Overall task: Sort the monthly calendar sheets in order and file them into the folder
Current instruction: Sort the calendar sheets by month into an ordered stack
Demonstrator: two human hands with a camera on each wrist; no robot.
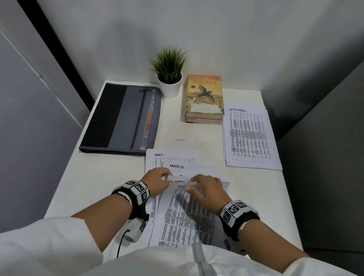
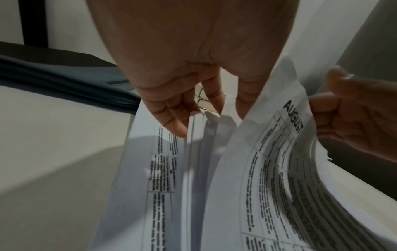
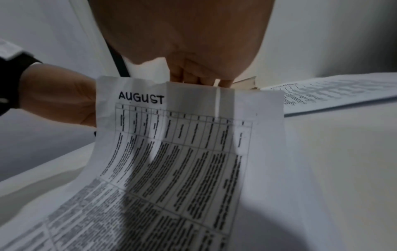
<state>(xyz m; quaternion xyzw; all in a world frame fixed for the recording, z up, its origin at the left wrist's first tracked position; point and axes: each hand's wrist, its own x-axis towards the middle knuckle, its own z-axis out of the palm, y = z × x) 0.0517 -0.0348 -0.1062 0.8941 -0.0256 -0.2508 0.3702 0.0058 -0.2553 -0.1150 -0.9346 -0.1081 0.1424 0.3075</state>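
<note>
A fanned pile of printed calendar sheets lies at the table's front centre. The headings MAY, MARCH and APRIL show, and the AUGUST sheet lies on top. My left hand has its fingers pushed in among the sheets' top left edges, pinching some of them. My right hand pinches the AUGUST sheet by its top edge, which curls up off the pile. The dark grey folder lies closed at the back left, apart from both hands.
A second pile with a NOVEMBER sheet on top lies at the right. Two stacked books and a small potted plant stand at the back centre. The white table is walled in at the back and sides.
</note>
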